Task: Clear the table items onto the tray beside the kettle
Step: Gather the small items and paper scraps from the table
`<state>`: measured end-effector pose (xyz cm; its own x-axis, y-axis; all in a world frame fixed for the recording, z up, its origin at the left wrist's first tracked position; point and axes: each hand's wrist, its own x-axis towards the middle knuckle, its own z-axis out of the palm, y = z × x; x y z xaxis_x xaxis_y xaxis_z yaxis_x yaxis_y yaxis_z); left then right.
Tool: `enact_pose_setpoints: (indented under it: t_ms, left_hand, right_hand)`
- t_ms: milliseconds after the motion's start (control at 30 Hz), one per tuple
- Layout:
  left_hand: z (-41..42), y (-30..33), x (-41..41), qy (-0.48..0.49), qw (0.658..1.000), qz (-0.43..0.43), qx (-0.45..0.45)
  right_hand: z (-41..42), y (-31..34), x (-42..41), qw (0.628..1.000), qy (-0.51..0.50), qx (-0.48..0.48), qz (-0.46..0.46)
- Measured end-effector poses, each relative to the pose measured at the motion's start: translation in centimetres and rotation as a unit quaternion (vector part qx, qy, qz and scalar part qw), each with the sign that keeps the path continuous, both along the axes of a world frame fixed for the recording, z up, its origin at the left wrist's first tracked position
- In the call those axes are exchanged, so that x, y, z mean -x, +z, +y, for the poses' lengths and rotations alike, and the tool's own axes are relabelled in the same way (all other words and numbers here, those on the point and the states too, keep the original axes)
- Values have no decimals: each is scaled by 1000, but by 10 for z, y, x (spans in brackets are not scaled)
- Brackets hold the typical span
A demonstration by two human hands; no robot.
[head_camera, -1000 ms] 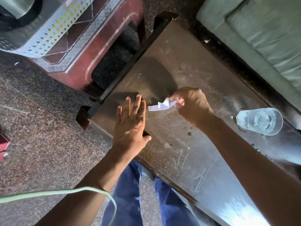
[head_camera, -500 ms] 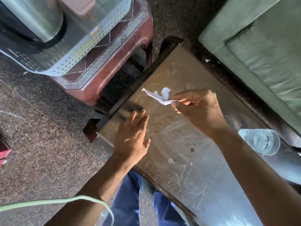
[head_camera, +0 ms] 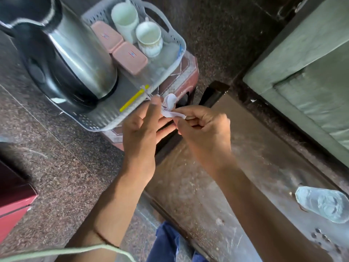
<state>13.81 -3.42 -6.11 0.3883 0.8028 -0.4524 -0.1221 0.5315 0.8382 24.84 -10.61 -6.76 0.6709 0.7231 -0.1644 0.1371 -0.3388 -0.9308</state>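
Glass (head_camera: 325,204) sits on the table (head_camera: 217,186) well behind the right wrist, not yet cleared. Right hand (head_camera: 204,133) is closed, pinching a crumpled paper scrap (head_camera: 170,106) by one end so it lifts clean off the table edge. Left hand (head_camera: 143,129) is spread open just beside it, fingers touching the scrap, probably to catch it. Just past both hands, tray (head_camera: 113,118) holds kettle (head_camera: 75,59), pink boxes (head_camera: 128,55), cups (head_camera: 149,38); free floor beside the kettle looks like the drop spot.

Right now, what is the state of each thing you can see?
Paper: crumpled, pinched in right hand, off the table.
Left hand: open, empty, beside paper.
Glass: upright on table.
Tray: holds kettle, two cups, two pink boxes.
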Motion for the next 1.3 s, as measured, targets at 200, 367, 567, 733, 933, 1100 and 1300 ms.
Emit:
enact_pose_setpoints:
  t_ms: [200,367,567,733,933,1100,1300]
  left_hand:
    - [39,6,-11,54,998,22,-39]
    - [81,-2,-18,17,985,71,-157]
    - [136,-15,-30,-96,898,273,-332]
    - [166,-20,-57,-185,761,442,-437]
    - [187,-33,-87,-269,644,523,-489]
    - [183,-43,-96,-298,609,529,-510]
    - [175,-47,-106,-271,568,544,-556]
  right_hand:
    - [41,2,5,999,7,-17,-32]
    - [64,6,-21,995,72,28,-68]
    - [99,-8,-54,962,71,88,-250]
    - [128,-27,-68,913,124,152,-359]
    - [132,-35,-72,907,123,160,-370]
    - [132,-35,-66,927,92,136,-338]
    - [134,-37,-65,934,70,116,-331]
